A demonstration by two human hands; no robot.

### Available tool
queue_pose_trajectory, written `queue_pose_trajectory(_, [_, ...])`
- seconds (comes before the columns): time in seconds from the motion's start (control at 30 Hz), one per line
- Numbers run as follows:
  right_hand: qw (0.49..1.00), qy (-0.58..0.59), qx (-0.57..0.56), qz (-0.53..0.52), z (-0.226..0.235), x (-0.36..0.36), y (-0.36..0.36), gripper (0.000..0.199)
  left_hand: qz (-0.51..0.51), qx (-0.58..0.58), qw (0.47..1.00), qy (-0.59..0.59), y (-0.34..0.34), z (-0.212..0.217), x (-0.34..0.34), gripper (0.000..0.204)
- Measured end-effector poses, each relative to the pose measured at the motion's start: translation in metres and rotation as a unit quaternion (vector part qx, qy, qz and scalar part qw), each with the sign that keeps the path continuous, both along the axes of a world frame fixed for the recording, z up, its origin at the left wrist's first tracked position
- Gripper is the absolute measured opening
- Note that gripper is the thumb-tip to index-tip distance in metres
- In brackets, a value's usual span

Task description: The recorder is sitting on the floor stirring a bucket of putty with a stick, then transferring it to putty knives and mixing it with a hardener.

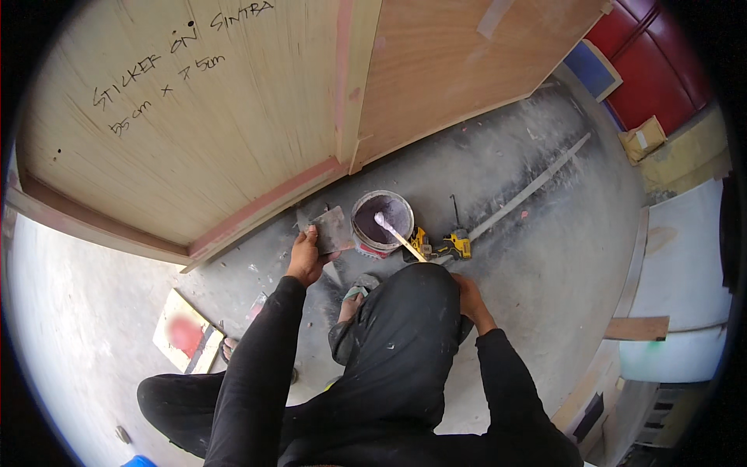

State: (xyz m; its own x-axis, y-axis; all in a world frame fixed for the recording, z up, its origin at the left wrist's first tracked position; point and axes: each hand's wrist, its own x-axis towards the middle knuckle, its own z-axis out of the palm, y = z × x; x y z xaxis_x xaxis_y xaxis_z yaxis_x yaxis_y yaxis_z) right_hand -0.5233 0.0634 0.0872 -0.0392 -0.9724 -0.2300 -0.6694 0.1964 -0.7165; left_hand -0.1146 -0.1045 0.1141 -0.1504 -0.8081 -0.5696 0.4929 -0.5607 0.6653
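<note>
My left hand grips a flat, roughly square grey plate, with the thumb along its edge. Just right of the plate stands a round bucket holding greyish-purple paste. A wooden stick leans in it, its upper end smeared with pale paste. My right hand is at the right side of my raised knee, and the knee hides most of its fingers. Beyond that knee, a yellow-and-black cordless drill lies beside another yellow-and-black tool.
Large wooden panels rise along the far side, the left one bearing handwriting. A long pale strip runs over the dusty grey floor. A red-stained board lies at left. Red cushioned seating and white panels stand at right.
</note>
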Motion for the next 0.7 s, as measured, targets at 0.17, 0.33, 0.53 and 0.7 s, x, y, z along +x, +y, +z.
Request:
queue_pose_trajectory(0.17, [0.985,-0.155,0.018,-0.079,0.009,0.011,0.006,0.031,-0.032,-0.001,0.999,0.030,-0.008,-0.008,-0.015,0.039])
queue_pose_trajectory(0.33, [0.983,-0.172,-0.058,-0.038,0.027,0.024,-0.001,0.025,-0.053,-0.008,0.991,0.120,-0.016,0.000,-0.036,0.038])
queue_pose_trajectory(0.53, [0.976,-0.202,-0.079,-0.019,0.041,0.023,-0.014,0.022,-0.027,-0.020,0.987,0.160,-0.011,0.013,-0.037,0.036])
queue_pose_trajectory(0.7, [0.992,0.000,-0.118,0.041,0.061,0.004,-0.020,0.027,-0.030,-0.033,0.981,0.187,-0.003,0.013,-0.030,0.037])
